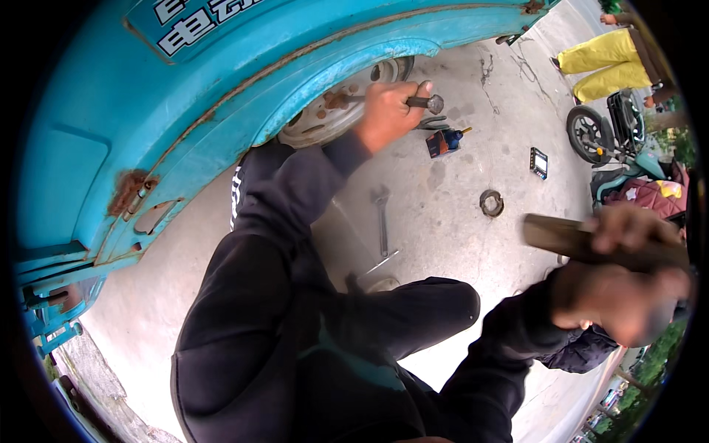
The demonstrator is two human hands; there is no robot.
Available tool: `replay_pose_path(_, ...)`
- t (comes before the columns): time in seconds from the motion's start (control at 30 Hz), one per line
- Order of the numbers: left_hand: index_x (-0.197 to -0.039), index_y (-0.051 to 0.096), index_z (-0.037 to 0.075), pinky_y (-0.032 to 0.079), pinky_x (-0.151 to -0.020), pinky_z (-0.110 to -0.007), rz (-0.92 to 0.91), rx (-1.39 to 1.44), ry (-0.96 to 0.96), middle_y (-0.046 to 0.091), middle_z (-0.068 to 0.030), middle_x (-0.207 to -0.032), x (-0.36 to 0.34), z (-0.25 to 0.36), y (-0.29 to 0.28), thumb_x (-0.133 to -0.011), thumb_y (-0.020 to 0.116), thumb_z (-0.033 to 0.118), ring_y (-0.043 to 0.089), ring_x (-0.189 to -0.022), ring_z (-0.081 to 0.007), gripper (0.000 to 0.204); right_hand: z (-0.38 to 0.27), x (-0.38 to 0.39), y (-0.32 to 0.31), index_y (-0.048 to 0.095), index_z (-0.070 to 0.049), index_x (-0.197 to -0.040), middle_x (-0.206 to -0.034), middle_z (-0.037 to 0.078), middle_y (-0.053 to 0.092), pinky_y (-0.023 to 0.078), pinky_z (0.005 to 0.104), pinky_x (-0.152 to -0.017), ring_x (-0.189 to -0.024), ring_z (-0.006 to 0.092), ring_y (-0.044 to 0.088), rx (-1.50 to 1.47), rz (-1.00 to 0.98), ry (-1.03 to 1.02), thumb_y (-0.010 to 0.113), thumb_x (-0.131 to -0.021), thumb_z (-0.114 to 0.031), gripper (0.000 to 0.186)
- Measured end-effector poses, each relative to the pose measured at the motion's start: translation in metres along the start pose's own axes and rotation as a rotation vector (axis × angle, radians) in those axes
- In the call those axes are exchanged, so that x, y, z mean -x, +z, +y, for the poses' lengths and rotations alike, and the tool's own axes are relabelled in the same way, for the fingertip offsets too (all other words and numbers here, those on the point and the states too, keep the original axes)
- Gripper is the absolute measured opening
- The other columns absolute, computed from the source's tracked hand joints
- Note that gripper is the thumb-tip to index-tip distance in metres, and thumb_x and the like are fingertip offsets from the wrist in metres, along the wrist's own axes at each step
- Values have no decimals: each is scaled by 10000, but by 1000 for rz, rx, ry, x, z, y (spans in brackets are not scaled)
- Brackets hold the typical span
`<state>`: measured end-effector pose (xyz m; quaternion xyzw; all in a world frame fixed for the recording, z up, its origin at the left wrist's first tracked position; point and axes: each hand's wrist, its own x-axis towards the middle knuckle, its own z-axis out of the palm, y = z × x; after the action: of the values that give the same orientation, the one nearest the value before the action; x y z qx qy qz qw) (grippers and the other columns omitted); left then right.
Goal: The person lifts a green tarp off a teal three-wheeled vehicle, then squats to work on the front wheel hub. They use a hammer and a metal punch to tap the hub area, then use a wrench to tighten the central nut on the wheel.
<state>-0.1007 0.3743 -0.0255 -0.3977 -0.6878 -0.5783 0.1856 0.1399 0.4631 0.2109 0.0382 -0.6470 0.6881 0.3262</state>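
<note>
My left hand [391, 111] is closed around a thick steel chisel or punch [419, 102] with a flattened, mushroomed head. Its shaft points left, toward the rusty hub of the pale wheel [314, 131] under the turquoise vehicle's arch; whether the tip touches is hard to tell. Raised at the far right and smeared by motion, my right hand [605, 292] has its fingers around a long brown bar [555, 238], perhaps a hammer; its exact kind is not clear. The bar is well apart from the chisel.
On the concrete lie pliers [432, 123], a blue-and-black tool [445, 142], a small square device [539, 163], a metal ring [491, 203] and an open-ended wrench [382, 221]. The turquoise body panel [192, 81] overhangs the wheel. A motorcycle [591, 135] and a person in yellow trousers [602, 63] are beyond.
</note>
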Motion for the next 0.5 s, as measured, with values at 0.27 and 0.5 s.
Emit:
replay_pose_path(0.27, -567, 540, 52, 411, -437, -412, -59, 47, 165, 532, -128, -538, 18, 3, 0, -898, 686, 184, 528, -452, -316, 385, 83, 69, 26, 510, -13, -998, -668, 23, 463, 373, 245, -468, -513, 105, 444, 498, 663, 260, 499, -1038, -410, 399)
replay_pose_path(0.5, -588, 546, 40, 389, -428, -406, -123, 71, 189, 498, -121, -524, 19, 12, -10, -900, 687, 168, 518, -438, -295, 365, 110, 101, 12, 518, 2, -1038, -701, 40, 487, 393, 252, -505, -546, 107, 454, 352, 498, 296, 506, -1028, -435, 437)
